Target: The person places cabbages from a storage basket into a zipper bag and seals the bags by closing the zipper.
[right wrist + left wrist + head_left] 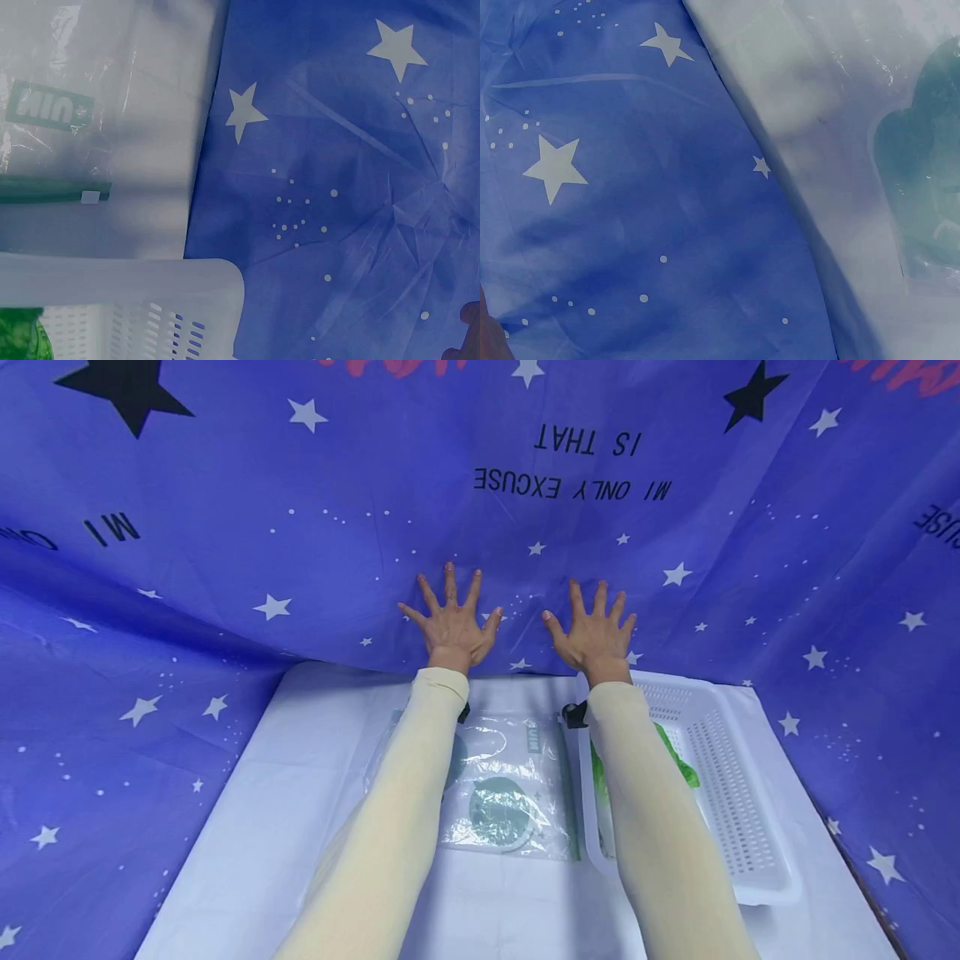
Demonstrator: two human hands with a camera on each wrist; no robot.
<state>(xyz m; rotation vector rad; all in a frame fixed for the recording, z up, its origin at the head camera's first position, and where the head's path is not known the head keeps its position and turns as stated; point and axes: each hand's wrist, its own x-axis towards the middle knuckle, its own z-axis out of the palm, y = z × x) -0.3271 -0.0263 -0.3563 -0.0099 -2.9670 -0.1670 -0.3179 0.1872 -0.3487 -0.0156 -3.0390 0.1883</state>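
Both arms reach forward over a white table. My left hand [456, 631] has its fingers spread straight in front of the blue star-patterned cloth, holding nothing. To its right, my right hand [597, 637] is spread the same way, also holding nothing; whether either palm touches the cloth I cannot tell. Beneath the forearms lies a clear zip bag [501, 793] with green print and a green slider strip [56, 190]. A white perforated basket [723, 777] stands under the right forearm, with something bright green [677, 756] inside, partly hidden by the sleeve.
Blue cloth [420, 460] with white stars and lettering rises behind the table and on both sides. White tabletop [247, 827] shows left of the bag. Black wrist straps or mounts [575, 715] sit at the wrists.
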